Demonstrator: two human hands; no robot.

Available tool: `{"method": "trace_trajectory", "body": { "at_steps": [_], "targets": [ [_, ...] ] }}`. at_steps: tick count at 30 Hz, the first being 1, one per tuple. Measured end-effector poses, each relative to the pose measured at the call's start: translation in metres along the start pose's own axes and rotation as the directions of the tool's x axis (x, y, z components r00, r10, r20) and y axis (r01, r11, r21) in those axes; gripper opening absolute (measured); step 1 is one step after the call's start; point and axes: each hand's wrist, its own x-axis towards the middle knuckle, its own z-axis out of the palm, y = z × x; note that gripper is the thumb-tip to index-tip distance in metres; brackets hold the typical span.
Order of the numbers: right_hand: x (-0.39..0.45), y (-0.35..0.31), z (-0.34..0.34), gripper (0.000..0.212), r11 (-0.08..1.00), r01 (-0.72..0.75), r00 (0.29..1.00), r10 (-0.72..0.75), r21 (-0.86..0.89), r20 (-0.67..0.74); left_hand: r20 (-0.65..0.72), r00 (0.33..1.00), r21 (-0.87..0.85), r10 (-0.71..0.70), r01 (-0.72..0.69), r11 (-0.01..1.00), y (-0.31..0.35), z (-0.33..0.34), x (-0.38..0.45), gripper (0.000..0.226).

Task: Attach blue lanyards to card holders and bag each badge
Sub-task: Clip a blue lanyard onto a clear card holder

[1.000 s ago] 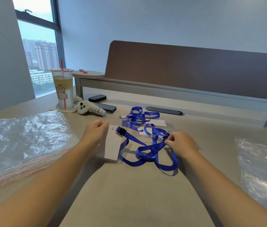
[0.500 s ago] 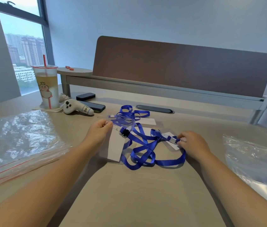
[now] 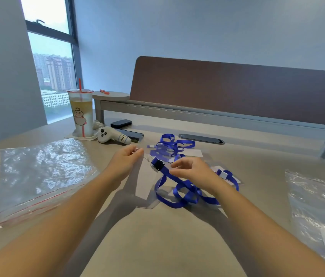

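Lying on the desk (image 3: 157, 246) in the middle, the card holder (image 3: 144, 182) has its long axis running from near to far, with the clipped end at the far side and the near corner toward the person. The blue lanyard (image 3: 185, 193) starts at a black buckle (image 3: 158, 164) on that far end and runs to the near right, where it falls in loose loops on the desk. A second lanyard (image 3: 174, 144) with holders lies behind it, near the desk slot.

Half a second ago the right hand was out to the right, on the white clip of the strap; now it has come left to the strap just beside the buckle, and that clip (image 3: 224, 174) lies free on the desk (the camera also turned a little, so the cup sits further in).

The left hand (image 3: 125, 159) has its fingers curled and pinches the top corner of the holder, forearm flat over the desk. The right hand (image 3: 192, 169) hovers over the strap with fingers bent and thumb close to the ribbon; whether it truly grips the strap I cannot tell.

One clear bag (image 3: 37, 176) lies at the left, another bag (image 3: 317, 206) at the right. A drink cup (image 3: 81, 112) and a white controller (image 3: 113, 135) stand far left.
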Motion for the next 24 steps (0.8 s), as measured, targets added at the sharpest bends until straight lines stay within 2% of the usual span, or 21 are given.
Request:
{"method": "trace_trajectory", "body": {
  "at_steps": [2, 4, 9, 12, 15, 19, 24],
  "targets": [
    [0.002, -0.008, 0.010, 0.022, 1.000, -0.007, 0.999, 0.007, 0.007, 0.049, -0.025, 1.000, -0.009, 0.001, -0.002, 1.000, 0.000, -0.011, -0.005, 0.028],
    [0.004, -0.014, 0.017, 0.006, 1.000, 0.004, 0.997, -0.005, 0.017, 0.080, -0.039, 0.999, -0.020, -0.001, 0.000, 1.000, -0.001, -0.022, -0.009, 0.027],
    [0.008, -0.029, 0.030, 0.017, 0.990, 0.106, 0.993, -0.110, 0.093, 0.045, -0.043, 0.999, -0.064, 0.004, -0.007, 0.998, -0.008, -0.052, -0.017, 0.026],
    [0.010, -0.042, 0.032, 0.018, 0.955, 0.142, 0.986, -0.159, 0.261, 0.045, -0.009, 1.000, -0.240, -0.013, 0.010, 0.971, -0.005, -0.069, -0.022, 0.024],
    [0.012, -0.058, 0.032, 0.017, 0.930, 0.170, 0.976, -0.203, 0.325, 0.072, 0.002, 1.000, -0.337, 0.016, -0.015, 0.942, 0.004, -0.087, -0.027, 0.023],
    [0.018, -0.082, 0.038, 0.016, 0.922, 0.180, 0.964, -0.234, 0.343, 0.125, -0.036, 0.998, -0.302, 0.051, -0.059, 0.952, 0.010, -0.109, -0.030, 0.022],
    [0.026, -0.104, 0.059, 0.020, 0.835, 0.042, 0.946, -0.209, 0.549, 0.246, -0.142, 0.990, -0.239, 0.024, -0.058, 0.969, 0.008, -0.132, -0.035, 0.025]
  ]
}}
